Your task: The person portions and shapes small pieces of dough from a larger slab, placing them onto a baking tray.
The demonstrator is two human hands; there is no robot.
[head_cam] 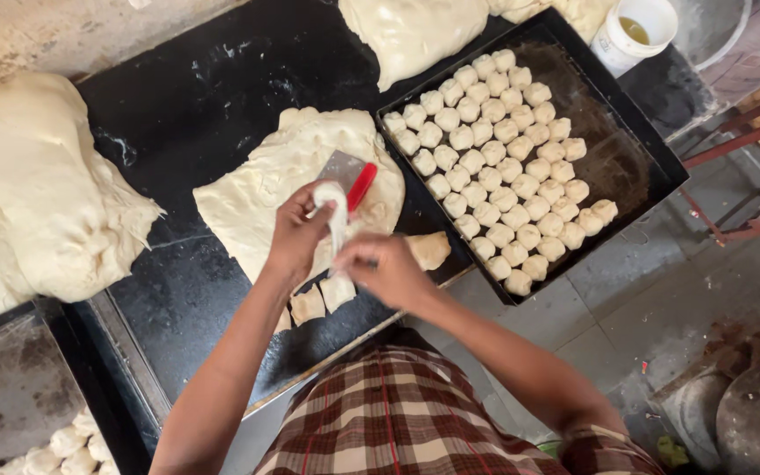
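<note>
My left hand and my right hand together grip a strip of white dough stretched between them. They hover over a flattened sheet of dough on the black worktop. A metal scraper with a red handle lies on that sheet, just beyond my left hand. Cut dough pieces rest below my hands, and another chunk lies to the right of my right hand. A dark baking tray to the right holds several rows of small dough balls.
A big dough mound sits at the left, another dough mass at the top. A white cup with yellowish liquid stands past the tray. A second tray with dough balls is at bottom left. Metal frames stand on the floor to the right.
</note>
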